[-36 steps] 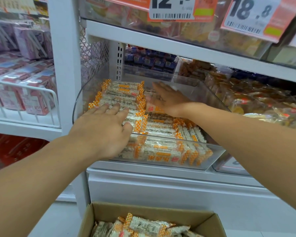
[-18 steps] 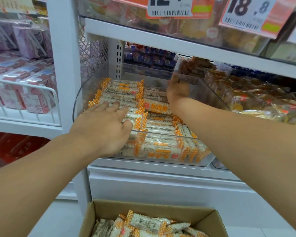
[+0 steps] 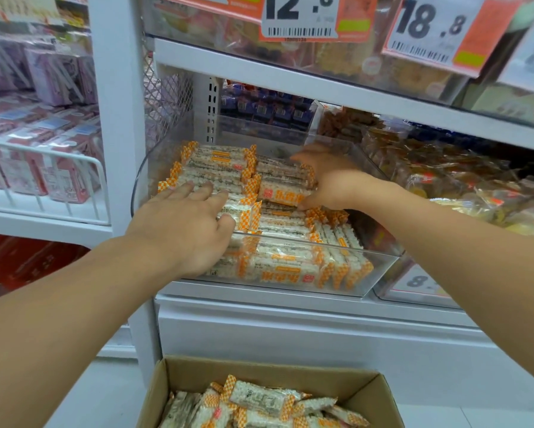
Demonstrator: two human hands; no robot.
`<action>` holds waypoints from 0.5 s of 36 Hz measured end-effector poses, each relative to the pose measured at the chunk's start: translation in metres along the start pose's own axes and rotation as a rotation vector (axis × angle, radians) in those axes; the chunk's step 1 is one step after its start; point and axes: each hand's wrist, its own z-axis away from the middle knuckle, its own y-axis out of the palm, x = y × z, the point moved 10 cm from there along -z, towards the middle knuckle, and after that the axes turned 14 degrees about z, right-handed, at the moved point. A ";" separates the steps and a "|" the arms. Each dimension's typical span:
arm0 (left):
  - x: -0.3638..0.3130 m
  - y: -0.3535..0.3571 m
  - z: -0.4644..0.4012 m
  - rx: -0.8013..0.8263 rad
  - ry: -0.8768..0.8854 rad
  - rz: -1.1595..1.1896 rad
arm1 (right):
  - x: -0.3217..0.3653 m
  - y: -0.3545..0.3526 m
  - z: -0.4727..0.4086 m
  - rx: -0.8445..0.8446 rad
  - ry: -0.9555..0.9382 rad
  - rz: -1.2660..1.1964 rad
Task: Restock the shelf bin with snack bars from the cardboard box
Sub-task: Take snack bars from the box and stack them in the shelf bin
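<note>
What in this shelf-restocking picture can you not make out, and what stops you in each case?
1. Head view: the cardboard box is cut off by the bottom edge, so its count of snack bars is unknown.
2. The bars under the left hand are covered by it.
3. The right hand hides its own grip behind its back.
4. The price tag is cut by the top edge; its small print is blurred.

Price tags on upper shelf: "12.8" tag (image 3: 301, 15), "18.8" tag (image 3: 430, 29).
</note>
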 end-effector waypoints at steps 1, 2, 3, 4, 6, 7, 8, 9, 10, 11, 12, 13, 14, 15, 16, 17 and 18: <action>-0.002 -0.001 0.000 -0.021 0.020 0.011 | 0.001 -0.003 0.002 -0.012 -0.010 0.003; -0.005 -0.004 0.002 -0.052 0.053 0.026 | 0.003 -0.008 0.006 -0.038 -0.019 0.004; -0.009 -0.008 0.004 -0.092 0.102 0.046 | 0.004 -0.016 0.011 -0.084 -0.023 -0.011; -0.015 -0.014 0.007 -0.142 0.162 0.069 | 0.005 -0.026 0.020 -0.157 -0.008 -0.043; -0.029 -0.028 0.014 -0.258 0.302 0.099 | 0.007 -0.054 0.051 -0.404 0.060 -0.156; -0.036 -0.035 0.019 -0.322 0.356 0.100 | 0.011 -0.067 0.074 -0.561 0.091 -0.235; -0.046 -0.041 0.027 -0.378 0.402 0.102 | 0.016 -0.075 0.102 -0.716 0.116 -0.328; -0.056 -0.043 0.038 -0.412 0.452 0.115 | 0.023 -0.077 0.134 -0.862 0.141 -0.420; -0.067 -0.041 0.049 -0.424 0.506 0.141 | 0.029 -0.073 0.166 -0.985 0.173 -0.503; -0.078 -0.035 0.060 -0.416 0.556 0.156 | 0.037 -0.060 0.192 -1.059 0.205 -0.590; -0.088 -0.023 0.072 -0.376 0.593 0.151 | 0.047 -0.038 0.211 -1.059 0.235 -0.673; -0.096 -0.003 0.082 -0.279 0.597 0.118 | 0.058 -0.007 0.222 -0.973 0.269 -0.718; -0.098 0.027 0.088 -0.134 0.571 0.061 | 0.073 0.030 0.228 -0.809 0.292 -0.732; -0.092 0.067 0.095 0.054 0.499 -0.004 | 0.086 0.075 0.228 -0.577 0.303 -0.718; -0.076 0.108 0.104 0.247 0.391 -0.072 | 0.100 0.130 0.229 -0.300 0.294 -0.663; -0.056 0.143 0.119 0.416 0.271 -0.141 | 0.115 0.185 0.238 0.020 0.280 -0.598; -0.031 0.180 0.136 0.565 0.145 -0.188 | 0.127 0.236 0.259 0.323 0.264 -0.542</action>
